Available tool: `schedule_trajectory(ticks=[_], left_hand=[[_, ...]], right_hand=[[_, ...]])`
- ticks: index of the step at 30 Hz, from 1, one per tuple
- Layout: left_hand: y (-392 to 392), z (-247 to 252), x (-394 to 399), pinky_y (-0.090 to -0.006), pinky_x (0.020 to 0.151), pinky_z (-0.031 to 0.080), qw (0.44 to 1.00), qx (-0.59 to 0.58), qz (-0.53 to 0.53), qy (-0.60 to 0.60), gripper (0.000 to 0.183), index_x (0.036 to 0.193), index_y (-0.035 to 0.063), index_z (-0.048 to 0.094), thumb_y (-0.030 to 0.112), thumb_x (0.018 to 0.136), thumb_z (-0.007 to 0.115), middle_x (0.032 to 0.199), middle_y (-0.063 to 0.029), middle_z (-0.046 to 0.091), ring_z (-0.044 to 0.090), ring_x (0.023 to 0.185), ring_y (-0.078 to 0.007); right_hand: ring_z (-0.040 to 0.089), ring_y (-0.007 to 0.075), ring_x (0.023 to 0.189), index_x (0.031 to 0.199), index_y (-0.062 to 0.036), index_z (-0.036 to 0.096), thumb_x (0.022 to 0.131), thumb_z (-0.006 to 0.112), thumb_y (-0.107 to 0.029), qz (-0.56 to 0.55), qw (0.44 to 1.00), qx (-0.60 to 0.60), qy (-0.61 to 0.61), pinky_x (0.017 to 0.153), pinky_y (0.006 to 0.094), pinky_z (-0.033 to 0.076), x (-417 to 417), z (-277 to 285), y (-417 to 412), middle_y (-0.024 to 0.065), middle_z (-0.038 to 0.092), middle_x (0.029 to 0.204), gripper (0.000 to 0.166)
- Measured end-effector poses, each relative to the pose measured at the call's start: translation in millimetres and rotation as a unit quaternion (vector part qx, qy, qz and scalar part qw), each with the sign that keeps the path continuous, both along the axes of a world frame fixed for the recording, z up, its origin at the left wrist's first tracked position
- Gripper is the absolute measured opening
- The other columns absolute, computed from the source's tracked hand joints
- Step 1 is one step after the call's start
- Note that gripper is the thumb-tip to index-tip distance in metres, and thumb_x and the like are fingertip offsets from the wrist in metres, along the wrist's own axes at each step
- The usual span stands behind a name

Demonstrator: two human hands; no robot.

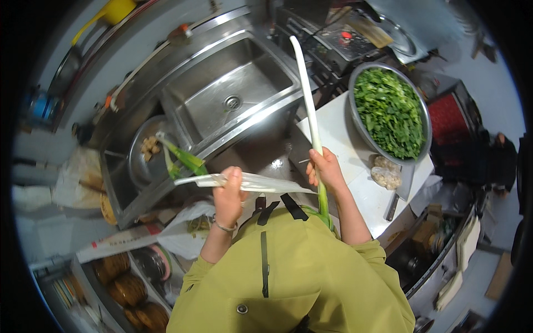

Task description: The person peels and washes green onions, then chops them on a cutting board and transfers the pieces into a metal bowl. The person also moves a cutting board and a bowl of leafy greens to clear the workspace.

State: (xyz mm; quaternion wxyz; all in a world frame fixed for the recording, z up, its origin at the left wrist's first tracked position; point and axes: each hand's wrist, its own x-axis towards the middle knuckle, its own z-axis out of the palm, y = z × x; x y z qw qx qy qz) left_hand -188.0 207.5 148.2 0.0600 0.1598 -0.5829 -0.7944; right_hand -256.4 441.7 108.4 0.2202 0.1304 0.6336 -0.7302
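My right hand (327,170) is closed around a long green onion (309,100), its white stalk pointing away from me and its green leaves hanging towards my waist. Pinched in my left hand (228,195) is a pale strip of peeled outer layer (266,183), stretching across to the green part of the onion. Beyond my left hand, green onion pieces (185,159) lean over the rim of a steel bowl (135,166) that also holds pieces of ginger (149,146).
A double steel sink (245,89) stands ahead. On the right, a white board (366,208) carries a large bowl (353,104) of chopped greens (387,112), a bagged food item (386,177) and a cleaver (402,187). A white plastic bag (179,233) lies left of me. Another person (479,158) is at far right.
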Motion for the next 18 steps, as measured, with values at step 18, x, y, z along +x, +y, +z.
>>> schedule_trajectory(ticks=[18], left_hand=[[-202.1, -125.5, 247.5, -0.018, 0.039, 0.03, 0.776, 0.045, 0.623, -0.093, 0.012, 0.092, 0.0054, 0.052, 0.011, 0.082, 0.054, 0.069, -0.0003, 0.046, 0.038, 0.047, -0.0048]], right_hand=[[0.04, 0.0058, 0.036, 0.081, -0.0069, 0.047, 0.087, 0.06, -0.019, 0.292, 0.953, 0.055, 0.058, 0.032, 0.0201, 0.031, 28.4, -12.8, -44.1, -0.0017, 0.046, 0.053, 0.019]])
